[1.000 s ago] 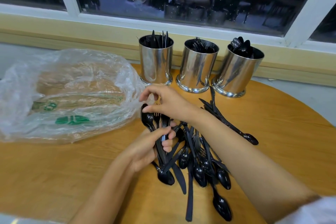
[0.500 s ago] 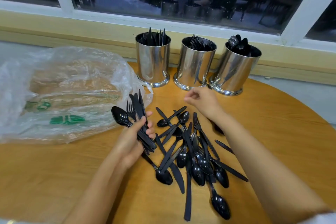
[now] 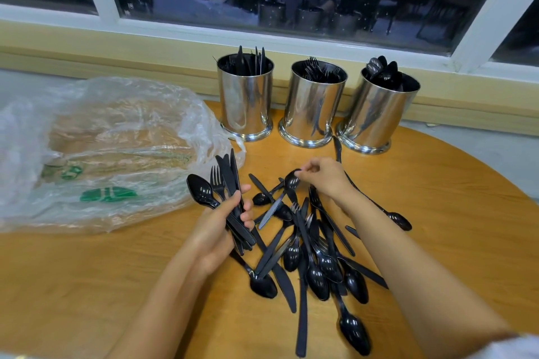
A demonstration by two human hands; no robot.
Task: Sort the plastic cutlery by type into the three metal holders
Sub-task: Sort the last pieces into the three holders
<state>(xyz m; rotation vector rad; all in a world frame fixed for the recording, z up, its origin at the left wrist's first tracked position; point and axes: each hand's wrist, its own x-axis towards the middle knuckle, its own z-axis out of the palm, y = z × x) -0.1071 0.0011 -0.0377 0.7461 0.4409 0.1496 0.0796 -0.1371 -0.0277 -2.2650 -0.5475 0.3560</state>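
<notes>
Three shiny metal holders stand in a row at the table's far edge: the left holder (image 3: 245, 102) has knives, the middle holder (image 3: 313, 108) forks, the right holder (image 3: 379, 114) spoons. A pile of black plastic cutlery (image 3: 309, 245) lies on the wooden table in front of me. My left hand (image 3: 217, 230) grips a bundle of cutlery (image 3: 224, 183): a spoon, a fork and a few knives fanning up to the left. My right hand (image 3: 323, 176) reaches over the pile's far side, its fingertips pinching the bowl of a black spoon (image 3: 291, 181).
A crumpled clear plastic bag (image 3: 102, 151) with green print covers the table's left side. The round wooden table (image 3: 452, 198) curves away at the right. A window sill and dark window run behind the holders. One spoon (image 3: 399, 220) lies apart at the right.
My left hand has kept its bundle, lifted left of the pile. My right hand pulled away from the bundle, swung toward the holders, and now pinches a spoon at the pile's far edge.
</notes>
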